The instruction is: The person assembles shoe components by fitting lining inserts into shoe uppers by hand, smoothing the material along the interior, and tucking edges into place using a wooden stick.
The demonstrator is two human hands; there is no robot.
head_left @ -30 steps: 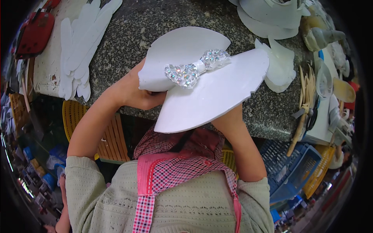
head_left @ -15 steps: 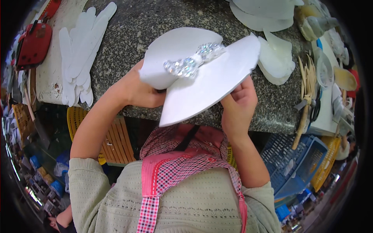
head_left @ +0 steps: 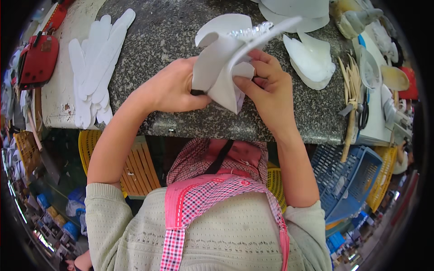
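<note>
Over the near part of the speckled stone table, a white shoe upper is held up, bent and tilted on edge. Its sparkling stone-covered bow shows only in part at the far side. My left hand is closed on the upper's left edge, with the fingers behind it hidden. On the other side, my right hand pinches a small white flap at the upper's inner side between thumb and fingers. A similar white piece lies on the table beyond my right hand.
Long white insole-like strips are piled at the left. More white pieces lie at the far right. Bundled wooden sticks, black scissors and a clear cup sit along the right edge. Below stands a blue crate.
The upper has been turned from facing up to standing on edge, showing its underside, and the bow has swung away. My right hand has moved up to its inner flap.
</note>
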